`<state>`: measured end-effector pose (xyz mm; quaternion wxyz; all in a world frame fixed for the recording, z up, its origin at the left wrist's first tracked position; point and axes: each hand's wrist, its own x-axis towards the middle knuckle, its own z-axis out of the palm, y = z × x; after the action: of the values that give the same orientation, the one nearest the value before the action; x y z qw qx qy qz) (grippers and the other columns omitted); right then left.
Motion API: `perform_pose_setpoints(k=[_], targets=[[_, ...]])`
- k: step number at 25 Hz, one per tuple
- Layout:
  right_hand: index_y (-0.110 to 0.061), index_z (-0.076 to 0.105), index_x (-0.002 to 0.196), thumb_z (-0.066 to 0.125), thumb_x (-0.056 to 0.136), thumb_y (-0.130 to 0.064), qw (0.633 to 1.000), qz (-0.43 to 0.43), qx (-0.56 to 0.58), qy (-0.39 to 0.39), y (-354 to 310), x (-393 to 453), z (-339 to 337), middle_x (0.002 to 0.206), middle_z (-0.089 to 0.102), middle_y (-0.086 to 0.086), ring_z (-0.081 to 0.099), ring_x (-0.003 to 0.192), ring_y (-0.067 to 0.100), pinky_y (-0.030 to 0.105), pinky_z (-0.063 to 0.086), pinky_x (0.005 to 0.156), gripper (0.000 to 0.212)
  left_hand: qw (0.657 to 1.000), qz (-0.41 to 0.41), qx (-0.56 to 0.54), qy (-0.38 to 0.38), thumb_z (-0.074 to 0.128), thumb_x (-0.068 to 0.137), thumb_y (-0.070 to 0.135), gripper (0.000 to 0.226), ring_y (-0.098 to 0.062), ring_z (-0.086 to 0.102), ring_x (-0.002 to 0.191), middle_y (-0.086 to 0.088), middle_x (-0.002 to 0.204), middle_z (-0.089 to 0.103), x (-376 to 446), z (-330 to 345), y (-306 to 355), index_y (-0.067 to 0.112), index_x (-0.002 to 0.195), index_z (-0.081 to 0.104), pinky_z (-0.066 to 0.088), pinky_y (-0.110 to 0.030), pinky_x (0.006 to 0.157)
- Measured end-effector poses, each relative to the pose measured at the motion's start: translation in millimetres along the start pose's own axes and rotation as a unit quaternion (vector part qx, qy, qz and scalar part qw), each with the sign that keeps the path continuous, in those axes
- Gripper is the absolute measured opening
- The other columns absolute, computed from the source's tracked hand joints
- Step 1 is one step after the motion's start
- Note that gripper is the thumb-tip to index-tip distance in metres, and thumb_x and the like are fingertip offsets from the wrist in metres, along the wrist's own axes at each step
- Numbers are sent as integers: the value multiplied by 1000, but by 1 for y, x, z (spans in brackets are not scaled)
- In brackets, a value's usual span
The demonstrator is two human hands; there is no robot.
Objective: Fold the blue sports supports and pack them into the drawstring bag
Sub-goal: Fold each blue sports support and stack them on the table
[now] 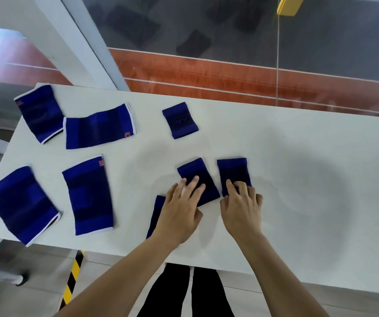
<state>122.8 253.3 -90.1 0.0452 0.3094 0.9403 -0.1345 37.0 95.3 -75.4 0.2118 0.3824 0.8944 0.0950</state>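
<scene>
Several blue sports supports lie flat on the white table [298, 168]. My left hand [180, 210] rests with spread fingers on a small support [203, 177] near the middle; it also covers most of another small support [157, 211] beneath the palm. My right hand [241, 205] presses its fingertips on the near end of a second small support [234, 171] just to the right. A third small one [180, 120] lies farther back. Larger supports with white edges sit at the left [90, 195], [21, 204], [99, 125], [41, 112]. No drawstring bag is visible.
A glass wall and a white pillar [87, 46] stand behind the table. Yellow-black hazard tape [73, 280] runs on the floor below the table's near edge, beside my dark trousers [186, 291]. The table's right half holds nothing.
</scene>
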Motion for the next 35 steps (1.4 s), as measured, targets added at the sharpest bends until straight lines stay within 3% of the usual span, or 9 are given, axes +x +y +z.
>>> perform_pose_setpoints(k=[4,7,12,15,17,19,24,30,35], targets=[[-16,63,127,65,89,-16,996,-52,52,47,-6,-10,5,114,64,3,57,100,28,42,44,89,38,991,-78,-26,103,48,90,20,47,-30,46,134,-7,145,52,-29,7,-21,16,135,55,39,-42,110],[-17,66,129,66,89,-19,995,-85,47,23,-17,-22,15,116,63,4,59,101,27,42,45,90,40,992,-86,-24,86,62,91,20,52,-24,40,142,0,149,51,-52,21,-37,18,142,50,37,-41,113],[-17,65,132,67,88,-17,996,-84,28,23,-18,-36,22,122,62,7,60,105,29,45,46,91,44,982,-131,-77,109,62,97,26,58,-25,37,146,-3,156,44,-48,20,-54,16,150,41,37,-41,114],[-18,64,130,68,87,-15,996,-72,30,33,-13,-43,21,121,62,7,59,104,29,44,45,90,44,976,-132,-119,127,60,98,17,44,-27,46,135,-4,147,50,-39,8,-66,15,141,48,41,-38,109],[-16,66,115,67,86,-16,996,-62,41,45,-15,-47,18,108,63,5,59,93,28,43,45,84,29,967,-161,-135,147,57,98,7,40,-29,48,124,-6,139,54,-40,0,-76,13,137,52,45,-40,104],[-16,64,94,66,89,-23,994,-84,59,40,-27,-54,19,89,61,1,58,81,27,41,45,79,9,965,-171,-115,162,58,96,4,37,-33,51,111,-9,125,61,-46,-3,-86,11,133,57,49,-46,96],[-21,63,90,60,84,-59,989,-89,72,-99,-74,-81,35,90,61,-5,54,88,20,38,44,81,39,970,-171,-114,129,67,93,14,29,-26,53,100,-2,108,64,-54,-1,-84,16,120,59,50,-41,88],[-23,52,94,65,94,-26,966,-21,231,-110,-72,-87,27,88,62,-8,58,83,19,39,45,84,13,947,-177,-213,161,67,94,23,14,-14,57,90,12,94,64,-52,-10,-68,22,102,55,43,-21,72],[-27,60,105,61,98,-27,938,75,338,-2,-32,-52,-7,92,65,-18,60,79,7,46,53,82,7,921,-156,-304,186,71,92,24,13,-13,62,89,16,91,67,-1,-31,-41,23,98,60,51,-31,79]])
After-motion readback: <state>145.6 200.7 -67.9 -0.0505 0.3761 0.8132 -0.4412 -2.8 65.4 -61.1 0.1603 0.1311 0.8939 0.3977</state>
